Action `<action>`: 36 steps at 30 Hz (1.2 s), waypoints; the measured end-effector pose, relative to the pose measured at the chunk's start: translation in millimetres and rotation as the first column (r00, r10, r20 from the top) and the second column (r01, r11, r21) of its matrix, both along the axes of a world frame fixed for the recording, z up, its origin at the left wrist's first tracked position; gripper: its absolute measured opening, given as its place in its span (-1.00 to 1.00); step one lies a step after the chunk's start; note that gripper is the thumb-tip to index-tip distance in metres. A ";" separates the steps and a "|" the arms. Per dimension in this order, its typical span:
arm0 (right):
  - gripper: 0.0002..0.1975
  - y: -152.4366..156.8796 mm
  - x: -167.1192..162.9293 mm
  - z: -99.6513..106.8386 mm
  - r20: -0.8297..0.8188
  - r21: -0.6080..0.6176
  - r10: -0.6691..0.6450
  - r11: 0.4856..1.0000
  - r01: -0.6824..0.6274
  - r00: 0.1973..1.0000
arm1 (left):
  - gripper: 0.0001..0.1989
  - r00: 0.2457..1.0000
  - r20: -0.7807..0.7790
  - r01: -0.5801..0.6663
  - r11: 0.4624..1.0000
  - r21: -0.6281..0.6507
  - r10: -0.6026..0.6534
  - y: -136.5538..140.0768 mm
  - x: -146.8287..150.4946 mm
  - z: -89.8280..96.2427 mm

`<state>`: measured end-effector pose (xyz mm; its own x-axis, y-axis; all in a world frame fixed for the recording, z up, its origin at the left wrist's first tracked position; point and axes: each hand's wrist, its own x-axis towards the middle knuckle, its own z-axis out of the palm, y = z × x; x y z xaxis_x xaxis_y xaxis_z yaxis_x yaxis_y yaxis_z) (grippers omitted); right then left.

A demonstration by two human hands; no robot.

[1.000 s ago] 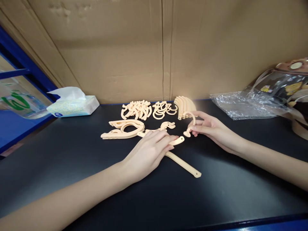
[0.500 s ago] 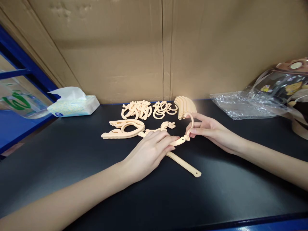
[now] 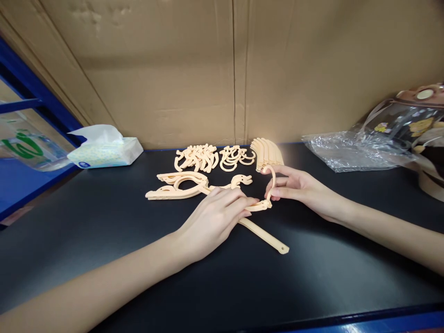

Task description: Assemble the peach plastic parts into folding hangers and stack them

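Observation:
My left hand (image 3: 222, 215) is closed around beige plastic folding-hanger arms, whose crossed middle its fingers hide. One hanger arm (image 3: 265, 237) slants out below my fingers toward the lower right. A shorter end piece (image 3: 258, 206) sticks out to the right of my fingertips. Between thumb and fingers, my right hand (image 3: 291, 185) pinches a curved hanger hook (image 3: 274, 178), held upright. The hook's lower end meets the tip of the short piece; whether it is locked in cannot be told. Just behind my left hand lies a loose curved part (image 3: 243, 180).
Folded hangers (image 3: 176, 186) lie left of my hands. Farther back are a heap of curved parts (image 3: 197, 157), loose hooks (image 3: 237, 157) and a stack of arms (image 3: 267, 152). A tissue pack (image 3: 106, 150) stands left; a clear plastic bag (image 3: 350, 150) lies right, by a transparent bag (image 3: 398, 120).
My right hand has moved the hook slightly left and down, bringing its lower end onto the tip of the short piece. My left hand stays nearly still.

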<state>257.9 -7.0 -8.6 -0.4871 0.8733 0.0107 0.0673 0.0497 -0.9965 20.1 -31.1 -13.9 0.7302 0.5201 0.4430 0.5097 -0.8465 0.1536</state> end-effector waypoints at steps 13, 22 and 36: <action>-0.53 -4.1 0.8 2.1 0.048 0.145 -0.065 0.988 0.058 0.997 | -0.72 1.000 -0.009 0.005 0.999 0.054 -0.004 1.8 -0.8 -3.3; -0.53 -9.1 1.4 1.6 0.138 0.296 -0.149 0.950 0.102 0.979 | -0.74 0.999 -0.038 0.012 0.999 0.030 -0.011 1.4 0.4 -3.4; -0.54 -9.5 -2.5 2.4 0.179 0.343 -0.211 0.929 0.140 0.961 | -0.73 0.998 -0.069 0.010 0.999 0.040 -0.007 2.1 1.7 -2.7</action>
<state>255.4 -16.5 -6.2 -0.3486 0.9105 0.2223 0.3097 0.3358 -0.8896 21.8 -29.0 -16.6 0.7641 0.4963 0.4120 0.5106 -0.8557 0.0838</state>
